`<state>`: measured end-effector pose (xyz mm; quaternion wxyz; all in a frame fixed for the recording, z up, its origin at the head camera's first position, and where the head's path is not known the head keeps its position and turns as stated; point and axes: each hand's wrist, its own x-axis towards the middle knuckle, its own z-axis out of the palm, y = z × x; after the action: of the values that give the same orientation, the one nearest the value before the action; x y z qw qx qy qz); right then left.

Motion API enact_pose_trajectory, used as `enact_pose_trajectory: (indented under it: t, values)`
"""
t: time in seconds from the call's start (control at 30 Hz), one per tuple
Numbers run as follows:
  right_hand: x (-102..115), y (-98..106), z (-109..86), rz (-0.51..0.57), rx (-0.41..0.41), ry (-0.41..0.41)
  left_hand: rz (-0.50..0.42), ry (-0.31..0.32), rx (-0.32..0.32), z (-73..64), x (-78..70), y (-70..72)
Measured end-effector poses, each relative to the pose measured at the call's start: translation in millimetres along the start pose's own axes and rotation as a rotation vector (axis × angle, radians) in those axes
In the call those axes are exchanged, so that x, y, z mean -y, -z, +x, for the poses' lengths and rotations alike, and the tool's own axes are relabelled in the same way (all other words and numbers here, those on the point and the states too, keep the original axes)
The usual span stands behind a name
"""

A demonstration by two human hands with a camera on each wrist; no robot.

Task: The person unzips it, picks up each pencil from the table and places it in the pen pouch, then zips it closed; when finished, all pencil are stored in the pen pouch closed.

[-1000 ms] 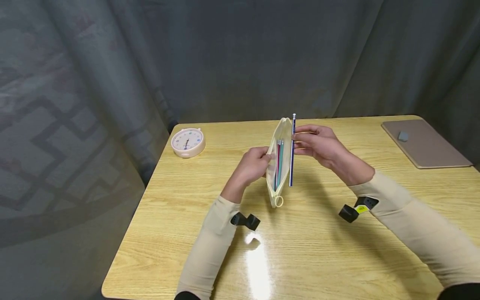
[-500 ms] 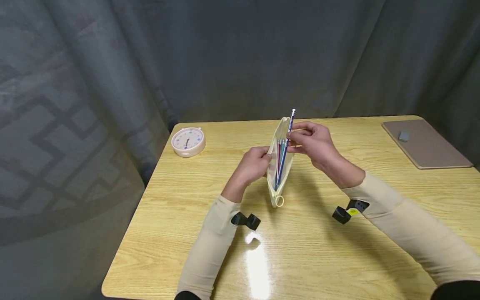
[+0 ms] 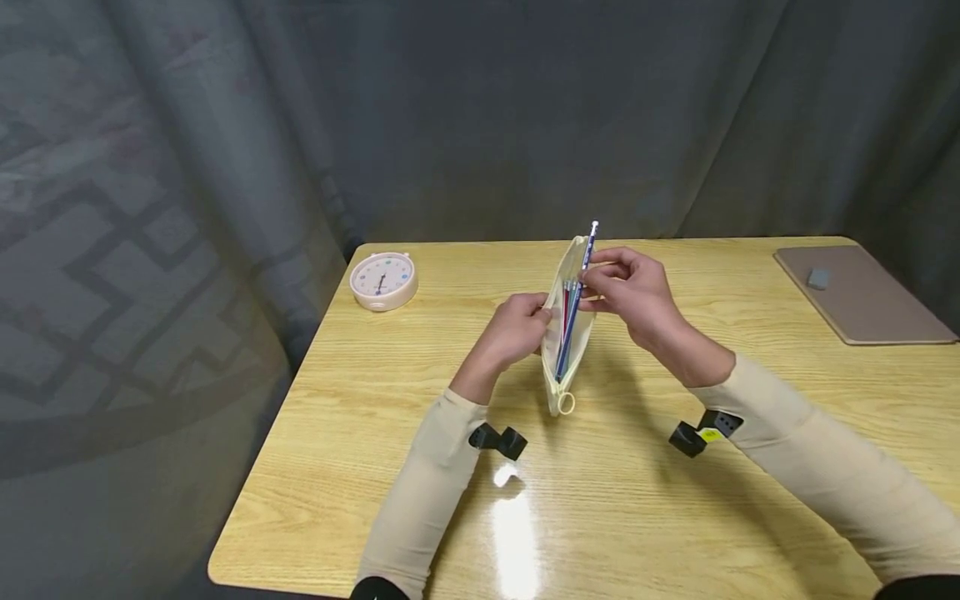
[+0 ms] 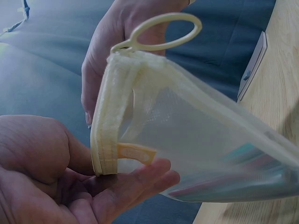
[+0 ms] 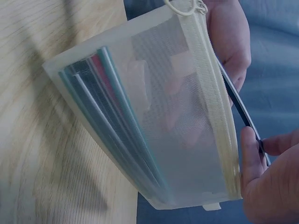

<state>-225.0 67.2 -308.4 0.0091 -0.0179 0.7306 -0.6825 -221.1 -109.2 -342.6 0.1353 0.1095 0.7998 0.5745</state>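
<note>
My left hand (image 3: 516, 329) pinches one side of the zip edge of a cream mesh pencil pouch (image 3: 586, 337), thumb on top, in the head view. The pouch hangs upright with its mouth gaping. Between thumb and fingers, my right hand (image 3: 636, 302) holds a dark blue pencil (image 3: 570, 333) by its upper part. This pencil slants over the mouth, its lower end within the pouch's outline and its white-tipped end sticking out beyond the far end. Several teal, red and dark pencils (image 5: 112, 116) show through the mesh, lying along the bottom in the right wrist view.
A pale pink round clock (image 3: 383, 282) stands at the back left of the wooden table (image 3: 360, 400). On the right lies a brownish flat notebook (image 3: 870, 300) with a small grey eraser (image 3: 818, 278) on it. Dark curtains (image 3: 510, 117) hang behind.
The right hand has brought the blue pencil leftward from beside the pouch to over its mouth, and the pencil now tilts. The left hand keeps its hold on the pouch.
</note>
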Motion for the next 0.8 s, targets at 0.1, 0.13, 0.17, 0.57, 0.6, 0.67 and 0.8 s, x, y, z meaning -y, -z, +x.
enact_pose_trajectory:
  t: [0.1,0.13,0.17,0.57,0.6,0.67,0.8]
  values:
    - [-2,0,-1.6,-0.027,-0.014,0.020,0.006,-0.001,0.000,0.5,-0.2,-0.3]
    - [-2,0,-2.3,-0.032,-0.016,0.025,0.007,-0.001,-0.002,0.7,-0.1,-0.4]
    - [-3,1,-2.9,-0.038,-0.017,0.030,0.006,-0.001,-0.004,0.8,-0.1,-0.6]
    - [-17,24,-36.4,-0.502,0.209,0.386,0.004,0.007,-0.014,3.4,2.8,-0.1]
    - [-20,25,-39.9,-0.536,0.252,0.444,0.009,0.005,-0.018,3.4,3.0,0.5]
    - [-26,24,-45.9,-0.599,0.311,0.572,0.013,0.003,-0.025,3.6,3.7,1.5]
    - [-37,20,-54.8,-0.672,0.357,0.810,0.009,-0.004,-0.024,3.4,4.9,2.5]
